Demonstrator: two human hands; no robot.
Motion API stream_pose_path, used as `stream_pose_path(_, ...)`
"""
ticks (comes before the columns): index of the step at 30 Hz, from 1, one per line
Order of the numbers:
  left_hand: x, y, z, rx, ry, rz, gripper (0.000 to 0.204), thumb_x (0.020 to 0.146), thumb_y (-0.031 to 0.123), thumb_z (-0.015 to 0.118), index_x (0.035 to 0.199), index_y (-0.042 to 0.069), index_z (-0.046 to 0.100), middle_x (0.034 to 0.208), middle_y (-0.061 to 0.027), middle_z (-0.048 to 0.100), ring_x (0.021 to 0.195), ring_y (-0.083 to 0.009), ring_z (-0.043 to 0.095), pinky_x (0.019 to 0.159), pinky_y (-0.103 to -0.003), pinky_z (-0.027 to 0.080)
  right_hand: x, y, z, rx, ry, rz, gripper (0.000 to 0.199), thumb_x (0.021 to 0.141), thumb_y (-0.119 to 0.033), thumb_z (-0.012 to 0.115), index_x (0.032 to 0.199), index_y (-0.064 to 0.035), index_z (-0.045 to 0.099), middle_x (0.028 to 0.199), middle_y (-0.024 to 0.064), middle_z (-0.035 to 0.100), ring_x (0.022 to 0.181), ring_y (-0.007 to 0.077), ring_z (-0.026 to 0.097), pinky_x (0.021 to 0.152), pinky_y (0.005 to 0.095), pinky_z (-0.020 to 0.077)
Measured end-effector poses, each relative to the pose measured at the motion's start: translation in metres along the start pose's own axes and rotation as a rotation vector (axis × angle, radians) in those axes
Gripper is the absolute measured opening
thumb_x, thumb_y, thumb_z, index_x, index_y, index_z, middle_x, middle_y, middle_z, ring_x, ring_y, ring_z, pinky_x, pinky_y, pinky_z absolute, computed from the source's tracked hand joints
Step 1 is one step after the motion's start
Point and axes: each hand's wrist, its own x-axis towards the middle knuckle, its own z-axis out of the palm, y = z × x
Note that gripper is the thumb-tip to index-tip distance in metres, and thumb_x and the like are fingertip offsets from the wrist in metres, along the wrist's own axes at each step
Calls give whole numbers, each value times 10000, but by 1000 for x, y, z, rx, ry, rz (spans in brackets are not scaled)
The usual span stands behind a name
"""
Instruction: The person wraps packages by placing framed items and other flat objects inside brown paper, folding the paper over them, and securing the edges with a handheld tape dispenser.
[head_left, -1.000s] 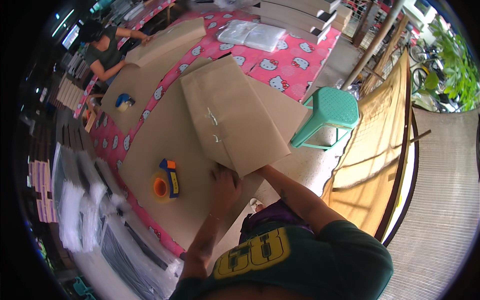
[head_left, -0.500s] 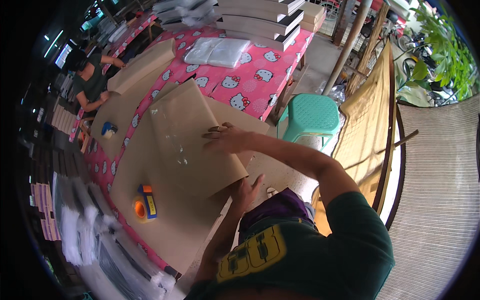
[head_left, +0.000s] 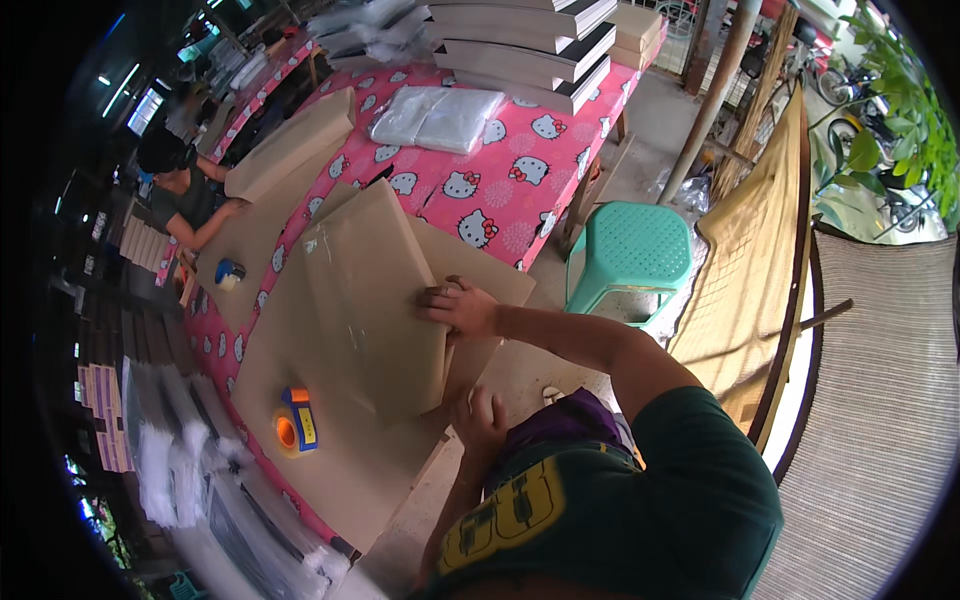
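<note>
Working a brown paper parcel [head_left: 375, 270] at centre frame, we bend our right hand [head_left: 462, 308] over its right edge, whether gripping we cannot tell; our left hand [head_left: 481, 424], lower centre, looks empty, fingers loosely parted. Folding seems the step; next calls for steadying that edge.

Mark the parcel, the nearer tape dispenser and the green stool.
Parcel [head_left: 378, 288]: head view, on its upper face.
Nearer tape dispenser [head_left: 301, 419]: head view, on its blue body.
Green stool [head_left: 637, 245]: head view, on its seat.
</note>
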Motion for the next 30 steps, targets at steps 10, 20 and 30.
stream_pose_path(10,86,-7,-28,-149,-323,-287,575,1018,355,489,1382,-85,430,1372,-318,495,1240,-460,510,1055,-475,394,-23,-28,10,112,11,609,1144,690,-586,764,1556,-99,197,1584,196,239,1502,328,166,1186,612,83)
stream_pose_path(20,87,-14,-51,-389,-509,-344,574,1042,334,410,1456,-60,362,1497,-349,318,1422,-462,291,1176,-452,242,-47,-188,55,232,-348,631,996,863,-526,606,1568,-25,114,1620,244,88,1513,388,-91,1170,624,-61)
stream_pose_path(30,188,-104,-63,18,-497,289,547,1037,431,364,1531,197,341,1600,-164,261,1481,-414,189,1156,-649,137,2,-84,26,1397,22,1133,506,958,-407,422,1250,-29,588,1193,152,657,1098,288,619,967,461,462)
